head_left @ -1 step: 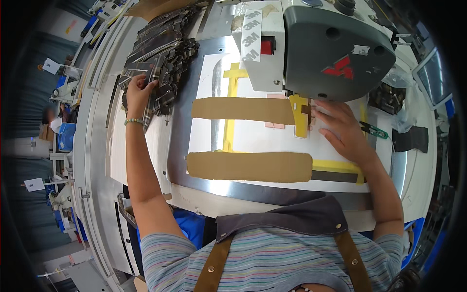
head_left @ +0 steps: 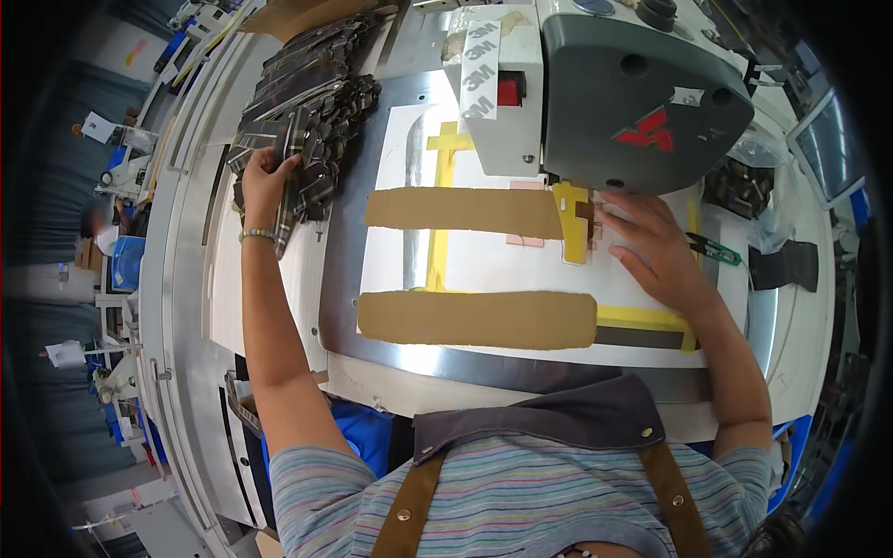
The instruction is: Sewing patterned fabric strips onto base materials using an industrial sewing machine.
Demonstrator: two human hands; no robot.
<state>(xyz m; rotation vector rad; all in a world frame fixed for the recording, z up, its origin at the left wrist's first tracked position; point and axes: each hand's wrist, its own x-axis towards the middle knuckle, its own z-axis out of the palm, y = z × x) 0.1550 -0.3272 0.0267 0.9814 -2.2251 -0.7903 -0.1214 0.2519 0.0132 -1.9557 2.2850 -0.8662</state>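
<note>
My left hand (head_left: 264,191) is closed in a pinch on a dark plaid fabric strip (head_left: 291,153), over a long pile of similar dark pieces (head_left: 302,74) at the left. My right hand (head_left: 656,244) lies with fingers stretched out on the white work sheet (head_left: 521,270). Its fingertips touch the area beside a yellow notched plate (head_left: 574,223), under the grey sewing machine head (head_left: 642,102). A small dark piece (head_left: 592,221) shows between plate and fingers; the part under the fingers is hidden.
Two brown cardboard strips (head_left: 479,319) lie on the sheet, with yellow tape (head_left: 435,251) near them. Green-handled thread snips (head_left: 714,248) rest right of my hand. Farther right are a bag of dark pieces (head_left: 739,186), a black pad (head_left: 786,266) and a screen (head_left: 828,144).
The fabric strip in my left hand has swung more upright above the pile, its lower end showing beside my wrist. My right hand has stayed in place.
</note>
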